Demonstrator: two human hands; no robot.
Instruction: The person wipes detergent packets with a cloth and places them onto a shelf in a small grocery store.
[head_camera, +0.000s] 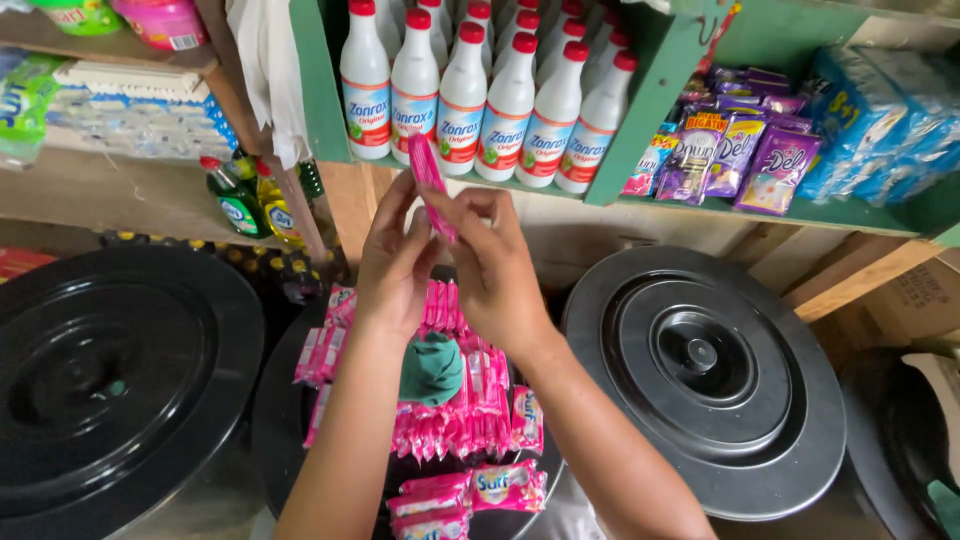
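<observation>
Both my hands are raised in front of a green shelf, together pinching a strip of pink sachets (428, 172). My left hand (395, 262) grips the strip from the left side. My right hand (492, 268) holds it from the right, with fingers folded over it. The strip's top stands up in front of a row of white bottles with red caps (487, 92). Below my forearms, more pink sachet strips (470, 400) lie piled on a black bin lid (280, 430), with a green cloth (432, 368) on top of them.
A large black round lid (110, 380) lies at the left and a grey-black one (700, 375) at the right. Purple sachets (735, 150) and blue packs (880, 120) fill the green shelf at the right. Green and yellow bottles (250, 200) stand at the left.
</observation>
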